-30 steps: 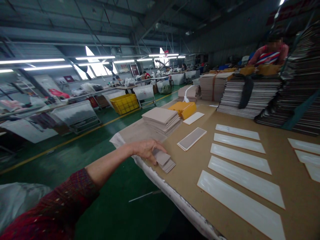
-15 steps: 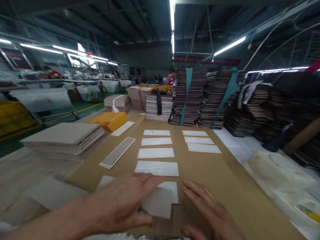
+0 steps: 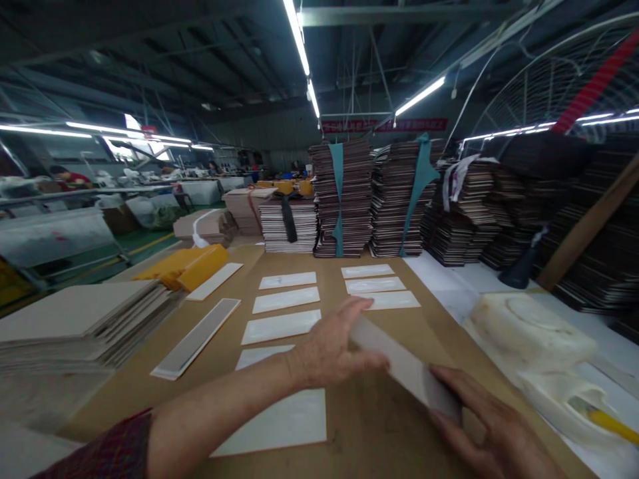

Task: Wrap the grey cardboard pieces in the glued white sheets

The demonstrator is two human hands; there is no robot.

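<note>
My left hand (image 3: 332, 349) and my right hand (image 3: 486, 426) hold a grey board strip (image 3: 399, 366) between them, just above the brown cardboard worktop (image 3: 379, 426). The left fingers pinch its far end; the right fingers close over its near end. White rectangular strips lie in two columns on the cardboard: a left column (image 3: 282, 326) of several and a right column (image 3: 374, 286) of three. The largest white strip (image 3: 284, 422) lies under my left forearm.
A stack of grey boards (image 3: 80, 319) sits at the left, with a framed strip (image 3: 197, 336) and yellow boxes (image 3: 187, 263) beside it. Tall dark bundled stacks (image 3: 369, 196) line the back and right. A white foam tray (image 3: 534, 339) lies at the right.
My view swung from the table's left edge to its middle. My left hand left the small pile of grey pieces, and both hands now hold a strip, carried right of the white column.
</note>
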